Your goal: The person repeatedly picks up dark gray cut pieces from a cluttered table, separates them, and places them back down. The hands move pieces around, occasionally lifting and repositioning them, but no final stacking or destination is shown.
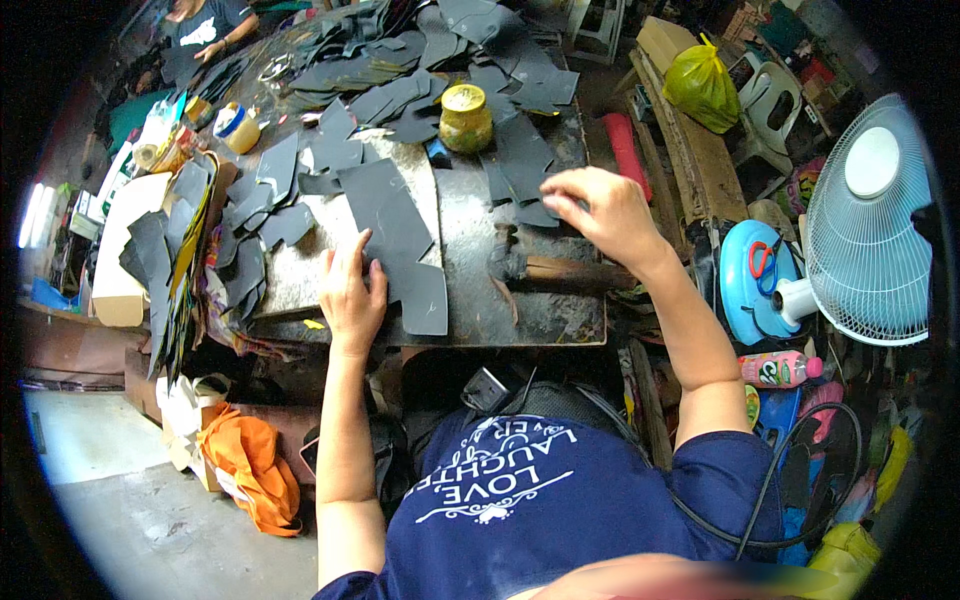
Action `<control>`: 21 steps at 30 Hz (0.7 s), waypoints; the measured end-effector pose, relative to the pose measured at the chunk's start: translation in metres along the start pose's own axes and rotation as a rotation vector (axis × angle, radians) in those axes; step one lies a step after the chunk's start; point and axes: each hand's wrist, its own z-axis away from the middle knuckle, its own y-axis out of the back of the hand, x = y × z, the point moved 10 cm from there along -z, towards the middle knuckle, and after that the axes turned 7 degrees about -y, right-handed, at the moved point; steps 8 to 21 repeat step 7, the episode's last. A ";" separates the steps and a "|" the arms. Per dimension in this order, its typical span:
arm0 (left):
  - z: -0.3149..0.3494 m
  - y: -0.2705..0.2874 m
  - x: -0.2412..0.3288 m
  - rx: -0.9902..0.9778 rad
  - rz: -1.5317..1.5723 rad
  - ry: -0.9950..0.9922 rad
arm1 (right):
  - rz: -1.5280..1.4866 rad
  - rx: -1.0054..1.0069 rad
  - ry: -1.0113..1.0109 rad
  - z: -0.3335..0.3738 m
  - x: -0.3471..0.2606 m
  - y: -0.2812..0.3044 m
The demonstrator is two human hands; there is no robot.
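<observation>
My left hand [352, 295] lies with fingers apart at the left edge of a dark grey cut piece of sheet material [388, 210], its fingertips at that edge. The piece rests on a pale, worn board [320, 265]. Another dark piece [422, 298] sits at its lower end, near the table's front edge. My right hand [605, 215] hovers over the right side of the table with fingers curled and thumb close to them; what they hold, if anything, is hidden. Just below it lies a hammer [565, 272] with a wooden handle, its dark head pointing left.
A yellow-lidded jar [466, 120] and a blue-and-white tub [237, 128] stand among many dark cut pieces on the black table [470, 230]. Stacked pieces [180, 255] fill its left side. At right are a fan [870, 220] and scissors [765, 265]. Another person [210, 30] is at far left.
</observation>
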 end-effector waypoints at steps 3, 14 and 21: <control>-0.002 -0.001 -0.001 -0.002 -0.005 -0.014 | 0.046 0.052 -0.119 -0.036 0.051 -0.005; 0.002 -0.010 -0.020 -0.057 0.077 0.103 | 0.269 0.031 -0.183 -0.083 0.124 -0.032; 0.002 -0.010 -0.020 -0.057 0.077 0.103 | 0.269 0.031 -0.183 -0.083 0.124 -0.032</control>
